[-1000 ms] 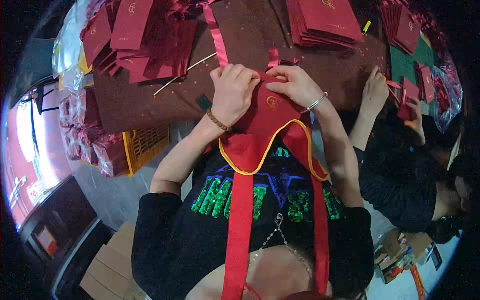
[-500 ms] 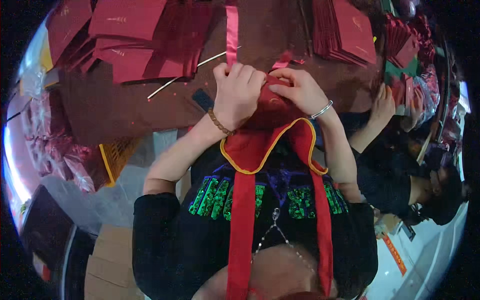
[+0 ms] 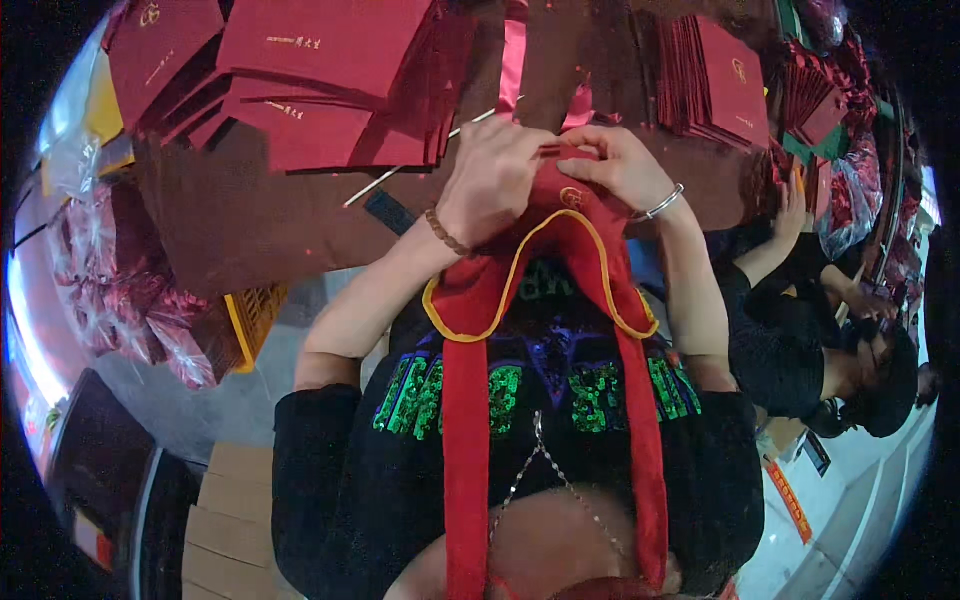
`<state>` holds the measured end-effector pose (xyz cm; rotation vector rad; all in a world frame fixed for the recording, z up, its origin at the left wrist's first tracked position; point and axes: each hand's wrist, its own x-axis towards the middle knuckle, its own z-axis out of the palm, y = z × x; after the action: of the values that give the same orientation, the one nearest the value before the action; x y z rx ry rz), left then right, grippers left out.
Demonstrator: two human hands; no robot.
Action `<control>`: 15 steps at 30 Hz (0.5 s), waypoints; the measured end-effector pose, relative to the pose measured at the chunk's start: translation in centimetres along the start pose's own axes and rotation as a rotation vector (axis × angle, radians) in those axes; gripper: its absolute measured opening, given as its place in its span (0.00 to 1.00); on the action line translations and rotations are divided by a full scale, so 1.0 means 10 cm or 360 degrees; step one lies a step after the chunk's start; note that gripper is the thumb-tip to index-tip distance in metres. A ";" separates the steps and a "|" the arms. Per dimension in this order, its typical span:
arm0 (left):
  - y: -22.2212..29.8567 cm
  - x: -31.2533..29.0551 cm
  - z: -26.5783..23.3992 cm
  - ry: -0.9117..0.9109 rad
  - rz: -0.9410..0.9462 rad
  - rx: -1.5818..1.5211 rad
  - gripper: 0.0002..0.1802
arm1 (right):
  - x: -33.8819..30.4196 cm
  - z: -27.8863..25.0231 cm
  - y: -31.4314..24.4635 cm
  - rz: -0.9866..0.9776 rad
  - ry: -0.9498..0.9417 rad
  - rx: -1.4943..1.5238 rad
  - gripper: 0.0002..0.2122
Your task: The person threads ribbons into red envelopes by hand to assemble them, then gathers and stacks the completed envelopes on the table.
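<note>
At the near edge of the brown-covered table, my left hand (image 3: pixel 490 185) and my right hand (image 3: pixel 625 170) meet with bent fingers. Between their fingertips is the edge of a red piece (image 3: pixel 570 152); its full shape is hidden. Shiny pink ribbon (image 3: pixel 514 60) runs away across the table from beyond my left hand. A second ribbon end (image 3: pixel 580 105) sticks out past my right fingers. Just below the hands is the bib of my red apron (image 3: pixel 460 300), trimmed in yellow, with a gold emblem and two red straps.
Stacked dark red paper bags (image 3: pixel 330 60) lie at the far left of the table (image 3: pixel 250 240), another stack (image 3: pixel 735 85) at the right. A thin white stick (image 3: pixel 385 180) and a small dark strip (image 3: pixel 395 212) lie beside my left wrist. A co-worker (image 3: pixel 800 330) works at right.
The view has shifted, and the table things sit further right and lower in it. My hands remain together on the red piece, with the left hand blurred. The apron bib shows more of its emblem.
</note>
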<state>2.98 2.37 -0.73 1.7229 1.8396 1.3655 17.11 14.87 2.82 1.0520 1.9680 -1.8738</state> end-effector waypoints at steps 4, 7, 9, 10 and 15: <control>-0.08 -0.07 -0.04 0.0023 -0.0087 0.0008 0.07 | 0.01 0.07 0.00 0.0010 0.0020 -0.0014 0.11; -0.07 -0.14 -0.05 0.0007 -0.0093 0.0093 0.06 | 0.01 0.09 0.11 0.0047 -0.0055 0.0103 0.11; -0.04 -0.25 -0.08 0.0018 -0.0074 0.0137 0.05 | 0.00 0.16 0.19 0.0051 -0.0089 0.0100 0.11; -0.02 -0.31 -0.07 0.0027 -0.0074 0.0147 0.05 | -0.01 0.18 0.20 0.0018 -0.0108 0.0078 0.11; 0.08 -0.51 0.01 0.0047 -0.0180 0.0166 0.03 | -0.05 0.27 0.37 -0.0093 -0.0113 -0.0056 0.11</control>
<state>4.82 -2.23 -2.10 1.6274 2.0241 1.2790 18.95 11.94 -0.17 0.9149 2.0049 -1.8718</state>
